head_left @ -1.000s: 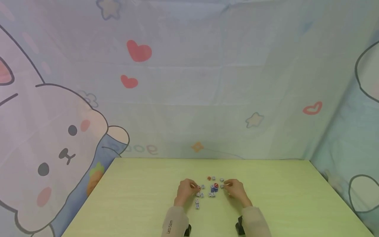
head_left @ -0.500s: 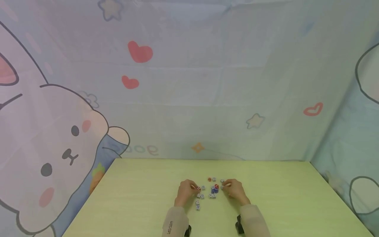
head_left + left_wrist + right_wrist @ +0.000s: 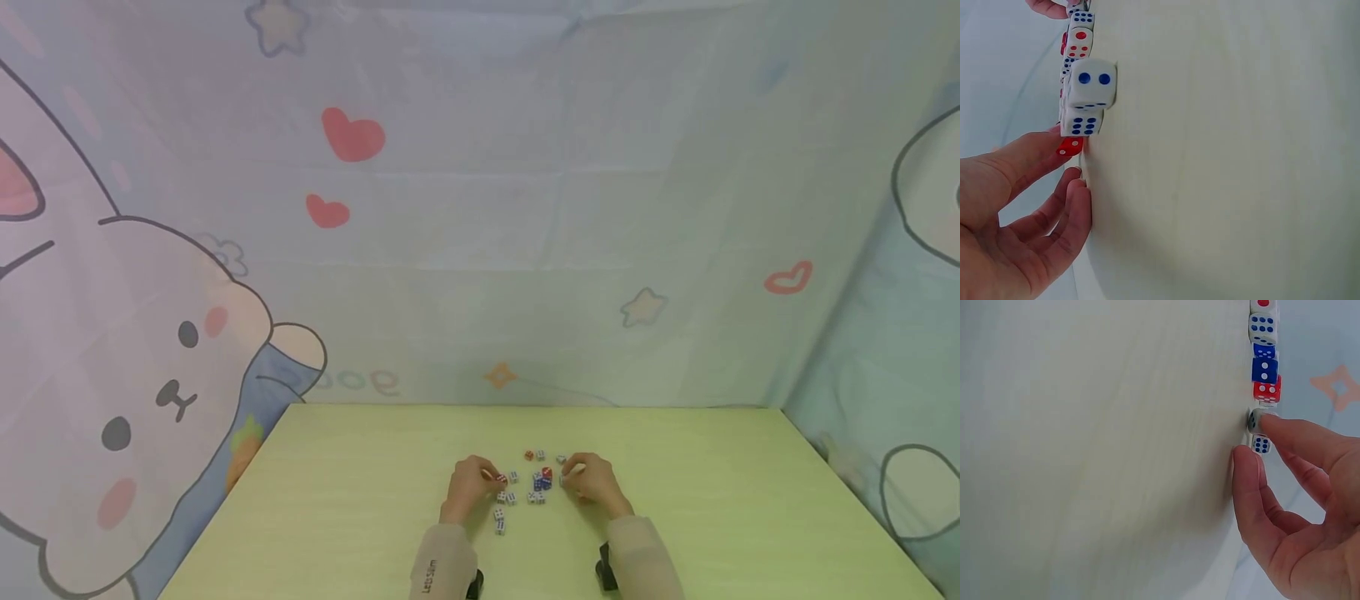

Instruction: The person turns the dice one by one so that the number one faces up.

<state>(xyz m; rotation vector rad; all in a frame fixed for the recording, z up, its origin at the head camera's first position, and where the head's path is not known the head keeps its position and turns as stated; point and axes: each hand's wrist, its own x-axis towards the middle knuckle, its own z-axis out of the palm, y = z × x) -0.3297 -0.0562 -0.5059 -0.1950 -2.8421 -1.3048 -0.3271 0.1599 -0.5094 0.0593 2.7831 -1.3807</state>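
Observation:
My left hand [image 3: 470,486] is at the left edge of a loose group of small dice. Its thumb and index finger pinch a red die with white dots [image 3: 1070,147]; the other fingers curl close to the tabletop. Across the group, my right hand [image 3: 596,481] has its thumb and index finger on a white die [image 3: 1257,421], its lower fingertips close to the table. Beyond that die sits another white die [image 3: 1261,445]. Blue dice [image 3: 1265,369] and a red die [image 3: 1267,389] cluster to the left of the right hand.
More white dice lie between the hands, with two white dice [image 3: 500,521] nearest the person. An orange-red die [image 3: 528,455] and a white die [image 3: 541,454] lie at the back. The pale yellow-green table [image 3: 337,492] meets a printed cloth backdrop [image 3: 480,208].
My right hand has moved slightly left and toward the person, and the white die at its fingertips has shifted a little nearer. The left hand stays at the red die.

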